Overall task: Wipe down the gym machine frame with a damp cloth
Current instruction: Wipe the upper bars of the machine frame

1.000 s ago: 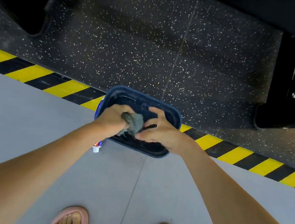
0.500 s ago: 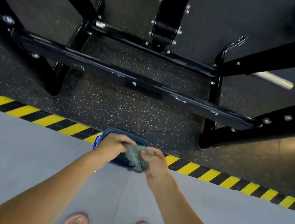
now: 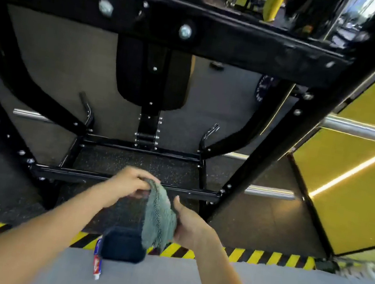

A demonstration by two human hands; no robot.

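The grey-green cloth [image 3: 159, 216] hangs in the air between both hands, over the dark blue basin [image 3: 123, 246]. The left hand [image 3: 130, 183] pinches its top edge with curled fingers. The right hand [image 3: 186, 223] holds the lower part, thumb up, its fingers hidden behind the fabric. Beyond stands the black machine frame [image 3: 71, 175]. The basin sits on the floor's striped yellow-black edge [image 3: 261, 257], with a tube [image 3: 96, 263] just beside it.

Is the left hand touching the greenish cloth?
Touching. The head view shows the left hand pinching the top edge of the cloth, its fingers curled over the fabric.
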